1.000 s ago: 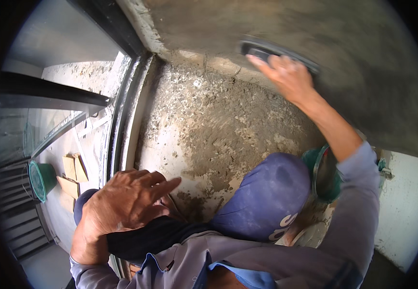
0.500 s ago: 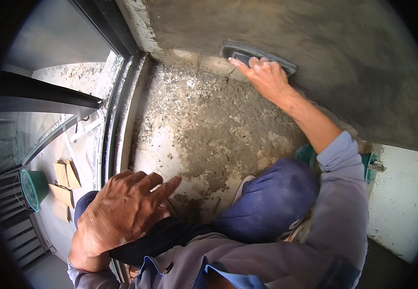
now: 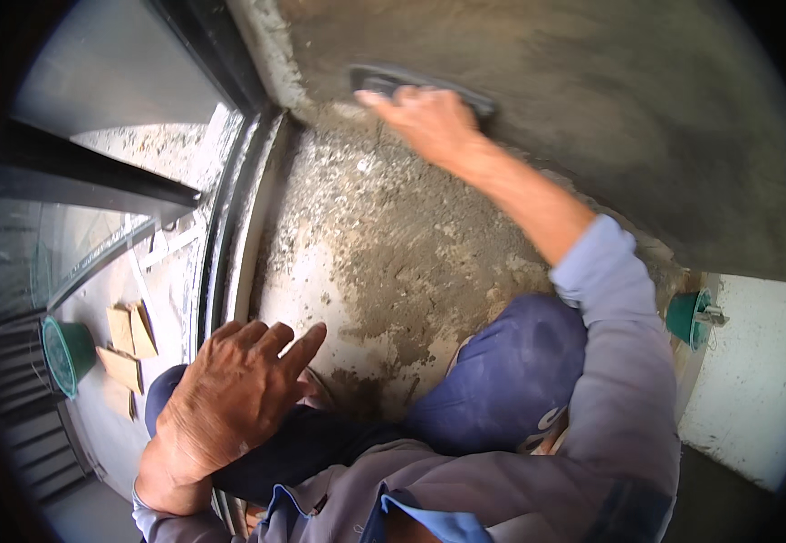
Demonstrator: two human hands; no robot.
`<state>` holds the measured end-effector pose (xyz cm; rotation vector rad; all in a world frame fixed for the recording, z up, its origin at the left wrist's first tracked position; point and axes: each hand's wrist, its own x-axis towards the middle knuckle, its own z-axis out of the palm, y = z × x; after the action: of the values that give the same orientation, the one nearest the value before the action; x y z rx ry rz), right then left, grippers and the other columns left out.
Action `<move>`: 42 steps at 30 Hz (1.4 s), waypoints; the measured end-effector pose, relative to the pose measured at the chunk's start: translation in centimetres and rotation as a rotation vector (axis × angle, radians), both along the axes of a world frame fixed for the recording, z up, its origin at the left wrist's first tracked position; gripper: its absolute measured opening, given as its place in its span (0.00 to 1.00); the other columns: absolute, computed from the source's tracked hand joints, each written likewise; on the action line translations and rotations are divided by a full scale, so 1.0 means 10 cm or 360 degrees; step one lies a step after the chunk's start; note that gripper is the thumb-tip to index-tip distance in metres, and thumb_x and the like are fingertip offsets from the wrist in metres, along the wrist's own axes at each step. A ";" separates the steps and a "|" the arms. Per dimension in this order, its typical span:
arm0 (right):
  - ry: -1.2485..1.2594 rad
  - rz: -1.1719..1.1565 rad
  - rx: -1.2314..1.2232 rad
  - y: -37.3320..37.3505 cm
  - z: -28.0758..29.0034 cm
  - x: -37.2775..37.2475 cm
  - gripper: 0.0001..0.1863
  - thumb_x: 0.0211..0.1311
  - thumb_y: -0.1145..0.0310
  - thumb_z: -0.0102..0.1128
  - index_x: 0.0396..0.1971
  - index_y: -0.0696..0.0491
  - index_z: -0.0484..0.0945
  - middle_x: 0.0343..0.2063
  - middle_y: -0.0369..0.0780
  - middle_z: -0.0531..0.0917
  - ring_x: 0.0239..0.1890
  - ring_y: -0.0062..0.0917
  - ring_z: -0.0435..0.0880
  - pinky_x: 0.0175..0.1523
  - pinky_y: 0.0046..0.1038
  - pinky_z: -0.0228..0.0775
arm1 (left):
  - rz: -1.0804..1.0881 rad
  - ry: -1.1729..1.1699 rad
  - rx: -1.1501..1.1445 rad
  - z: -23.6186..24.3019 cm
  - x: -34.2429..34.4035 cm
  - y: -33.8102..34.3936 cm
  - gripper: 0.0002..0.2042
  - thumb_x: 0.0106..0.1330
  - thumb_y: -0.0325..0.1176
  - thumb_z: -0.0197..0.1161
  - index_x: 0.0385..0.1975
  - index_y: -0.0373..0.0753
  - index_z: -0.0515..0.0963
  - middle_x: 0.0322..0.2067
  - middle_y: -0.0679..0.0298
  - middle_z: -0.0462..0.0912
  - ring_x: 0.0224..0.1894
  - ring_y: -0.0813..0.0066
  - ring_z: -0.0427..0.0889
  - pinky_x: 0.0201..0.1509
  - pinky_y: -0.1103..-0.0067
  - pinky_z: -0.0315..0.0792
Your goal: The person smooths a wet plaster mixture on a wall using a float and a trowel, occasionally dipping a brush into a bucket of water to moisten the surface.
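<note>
Dark flat plastering float (image 3: 420, 86) lies pressed flat on the grey wet-cement wall (image 3: 610, 118), near its lower edge w/ the right hand (image 3: 425, 122) closed over its handle, fingers curled. Left hand (image 3: 230, 403) is spread open, fingers apart, resting on the dark-blue trouser knee (image 3: 293, 443). Green bucket (image 3: 67, 353), prob. plastic, sits far left beside cardboard pieces (image 3: 130, 344).

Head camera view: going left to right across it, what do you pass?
Green bucket → cardboard pieces → left hand resting on the knee → right hand pressing a dark trowel on the plastered wall → green object.
</note>
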<state>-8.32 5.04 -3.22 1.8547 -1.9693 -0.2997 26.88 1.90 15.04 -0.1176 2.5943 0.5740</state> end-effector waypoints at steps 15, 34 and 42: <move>0.0162 0.0010 0.0109 0.77 0.72 -0.22 0.42 0.54 0.81 0.59 0.69 0.32 0.67 0.19 0.38 0.79 0.18 0.24 0.79 0.21 0.29 0.74 | -0.0087 0.0103 -0.0005 0.07 0.33 -0.17 0.23 0.67 0.39 0.60 0.61 0.37 0.73 0.42 0.57 0.82 0.46 0.60 0.81 0.55 0.68 0.73; -0.1993 -0.2110 0.0042 3.94 1.77 -0.04 0.41 0.41 0.69 0.60 0.65 0.47 0.73 0.56 0.48 0.80 0.56 0.39 0.80 0.62 0.30 0.69 | -0.0053 -0.0030 0.0362 -1.28 -0.36 -0.87 0.21 0.68 0.44 0.64 0.56 0.40 0.78 0.40 0.54 0.84 0.42 0.55 0.84 0.48 0.65 0.76; -0.1691 -0.2523 0.0191 5.73 -0.17 -0.18 0.25 0.66 0.63 0.54 0.62 0.52 0.75 0.63 0.49 0.74 0.63 0.43 0.74 0.67 0.38 0.64 | 0.0277 -0.0567 0.1556 -2.02 -0.79 0.08 0.26 0.71 0.41 0.63 0.66 0.36 0.69 0.55 0.55 0.81 0.54 0.68 0.80 0.56 0.75 0.74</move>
<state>-10.09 62.39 -4.93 -0.1400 -3.7573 0.2493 18.94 2.70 -5.20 -0.1028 1.7364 1.6304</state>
